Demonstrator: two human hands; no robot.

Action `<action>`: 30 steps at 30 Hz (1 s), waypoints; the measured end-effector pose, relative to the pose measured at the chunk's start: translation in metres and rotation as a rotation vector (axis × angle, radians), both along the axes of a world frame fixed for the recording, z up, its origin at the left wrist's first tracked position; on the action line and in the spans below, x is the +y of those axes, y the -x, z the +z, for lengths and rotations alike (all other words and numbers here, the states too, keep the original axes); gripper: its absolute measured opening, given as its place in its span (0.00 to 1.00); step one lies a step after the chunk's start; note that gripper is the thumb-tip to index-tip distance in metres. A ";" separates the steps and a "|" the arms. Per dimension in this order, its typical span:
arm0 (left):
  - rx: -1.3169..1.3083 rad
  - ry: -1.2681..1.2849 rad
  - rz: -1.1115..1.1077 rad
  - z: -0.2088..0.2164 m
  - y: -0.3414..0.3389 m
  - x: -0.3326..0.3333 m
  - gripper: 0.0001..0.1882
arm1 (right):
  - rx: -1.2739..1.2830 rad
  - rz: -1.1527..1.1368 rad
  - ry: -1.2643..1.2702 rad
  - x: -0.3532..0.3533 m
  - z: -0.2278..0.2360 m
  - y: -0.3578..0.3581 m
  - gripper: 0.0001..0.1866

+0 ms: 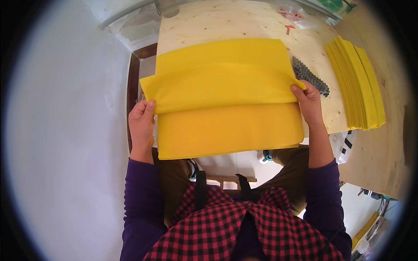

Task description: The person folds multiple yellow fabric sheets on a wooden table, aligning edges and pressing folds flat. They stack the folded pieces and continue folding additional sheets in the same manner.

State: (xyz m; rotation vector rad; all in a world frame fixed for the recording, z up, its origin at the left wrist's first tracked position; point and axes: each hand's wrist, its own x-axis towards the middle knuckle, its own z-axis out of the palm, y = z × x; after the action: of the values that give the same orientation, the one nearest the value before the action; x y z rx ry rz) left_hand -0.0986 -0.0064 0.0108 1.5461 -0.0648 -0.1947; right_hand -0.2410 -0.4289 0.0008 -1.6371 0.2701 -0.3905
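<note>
Fingers of the left hand (pixel 143 118) and right hand (pixel 310 101) pinched opposite ends of a smooth yellow fabric-like sheet (pixel 222 85), above flat yellow layers (pixel 230 130) overhanging the pale plywood bench (pixel 217 21) toward six o'clock. Folding or arranging seemed underway, calling for level hands next; room lay toward twelve, a bumpy grey strip (pixel 310 76) limiting two o'clock.
</note>
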 end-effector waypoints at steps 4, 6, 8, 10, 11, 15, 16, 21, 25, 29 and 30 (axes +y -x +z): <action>0.031 0.006 0.022 0.001 0.005 0.005 0.08 | 0.116 -0.028 -0.011 0.005 0.011 0.007 0.10; 0.053 -0.003 0.010 0.003 0.009 0.008 0.08 | 0.146 -0.038 -0.007 0.007 0.017 0.010 0.11; 0.061 -0.016 0.010 0.003 0.010 0.009 0.07 | 0.119 -0.020 -0.037 0.007 0.021 0.012 0.12; 0.066 -0.045 0.033 0.003 0.012 0.009 0.07 | 0.139 -0.076 -0.019 0.009 0.021 0.012 0.12; 0.061 -0.058 0.033 0.003 0.013 0.009 0.07 | 0.123 -0.077 -0.035 0.009 0.019 0.012 0.12; 0.034 -0.086 0.033 0.004 0.016 0.006 0.08 | 0.074 -0.110 -0.027 0.013 0.013 0.010 0.12; 0.033 -0.090 0.045 0.004 0.016 0.005 0.08 | 0.052 -0.128 -0.019 0.014 0.013 0.010 0.11; -0.057 -0.071 0.040 0.008 0.021 0.002 0.07 | 0.021 -0.141 0.030 0.015 0.019 0.015 0.09; -0.039 -0.100 -0.020 0.007 0.023 0.005 0.07 | 0.085 -0.139 0.059 0.013 0.014 0.017 0.08; -0.040 -0.240 0.012 0.001 0.021 0.007 0.08 | 0.079 -0.150 0.031 0.010 0.001 0.016 0.08; -0.078 -0.291 0.018 0.000 0.020 0.007 0.08 | 0.086 -0.163 0.083 0.009 -0.001 0.015 0.09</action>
State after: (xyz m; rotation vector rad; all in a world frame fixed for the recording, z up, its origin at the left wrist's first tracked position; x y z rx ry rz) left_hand -0.1187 0.0008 0.0104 1.8437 -0.0870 -0.1340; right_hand -0.2564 -0.4198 -0.0002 -1.7209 0.4591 -0.4599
